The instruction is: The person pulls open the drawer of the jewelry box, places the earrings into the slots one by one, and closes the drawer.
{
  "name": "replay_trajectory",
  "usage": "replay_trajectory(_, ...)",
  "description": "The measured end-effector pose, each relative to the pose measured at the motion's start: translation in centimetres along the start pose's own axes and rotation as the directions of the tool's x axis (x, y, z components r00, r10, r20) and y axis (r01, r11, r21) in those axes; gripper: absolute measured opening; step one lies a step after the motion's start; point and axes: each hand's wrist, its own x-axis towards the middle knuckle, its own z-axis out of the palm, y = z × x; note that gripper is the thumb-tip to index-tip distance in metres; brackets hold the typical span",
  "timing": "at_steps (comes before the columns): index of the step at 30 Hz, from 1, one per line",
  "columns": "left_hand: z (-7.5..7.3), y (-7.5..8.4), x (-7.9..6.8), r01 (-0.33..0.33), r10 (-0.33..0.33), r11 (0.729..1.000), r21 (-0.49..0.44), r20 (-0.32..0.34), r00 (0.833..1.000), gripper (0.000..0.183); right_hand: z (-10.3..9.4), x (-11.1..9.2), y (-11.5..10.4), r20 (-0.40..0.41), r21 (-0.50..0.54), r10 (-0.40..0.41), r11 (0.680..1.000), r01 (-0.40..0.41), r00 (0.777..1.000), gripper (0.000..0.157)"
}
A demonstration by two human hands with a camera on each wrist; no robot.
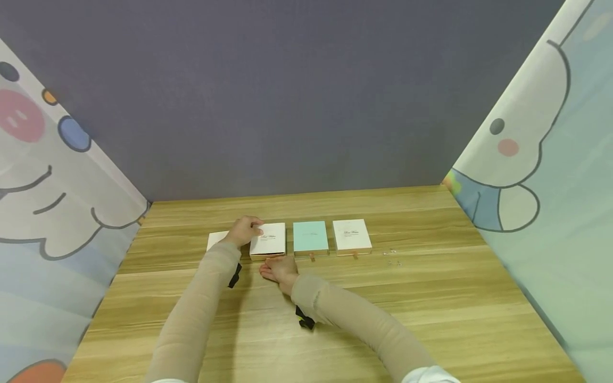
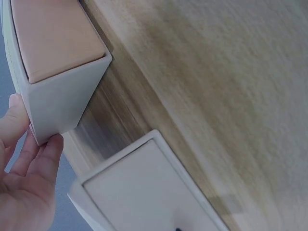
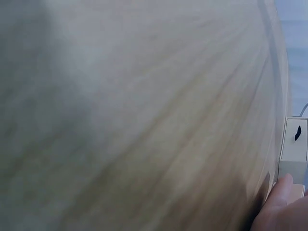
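My left hand (image 1: 243,231) grips the left end of a white lettered drawer box (image 1: 269,238). In the left wrist view its thumb lies along one face and its fingers curl round the back corner; the pinkish drawer front (image 2: 60,38) sits inside the white sleeve. At the front of that box is my right hand (image 1: 281,270), fingers stretched out to the left along the drawer side. The right wrist view catches only part of this hand, beside the pinkish front. Another white box (image 1: 215,238) stands to the left, partly hidden by my left hand.
To the right stand a turquoise box (image 1: 310,236) and another white lettered box (image 1: 351,235), each with a small ribbon tab in front. Several tiny shiny pieces (image 1: 392,257) lie farther right on the wooden table (image 1: 431,298). A grey panel (image 1: 297,106) rises behind.
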Motion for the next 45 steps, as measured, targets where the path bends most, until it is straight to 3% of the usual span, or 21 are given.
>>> replay_trajectory(18, -0.1, -0.6, 0.2, 0.018, -0.018, 0.999, -0.032, 0.006, 1.000, 0.034, -0.4, -0.4, 1.0, -0.043, -0.017, -0.069, 0.997, 0.069, 0.997, 0.017)
replay_trajectory(30, 0.0, -0.3, 0.0, 0.029, -0.029, 0.999, -0.046, -0.003, 1.000, 0.032, -0.3, -0.9, 1.9, -0.128, -0.201, -0.225, 0.960, 0.197, 0.966, 0.009)
replay_trajectory(45, -0.1, -0.4, -0.1, 0.033, -0.033, 0.996, -0.083, 0.004, 0.999, 0.032, -0.3, -1.6, 2.1, -0.125, -0.234, -0.230, 0.952, 0.196, 0.965, 0.010)
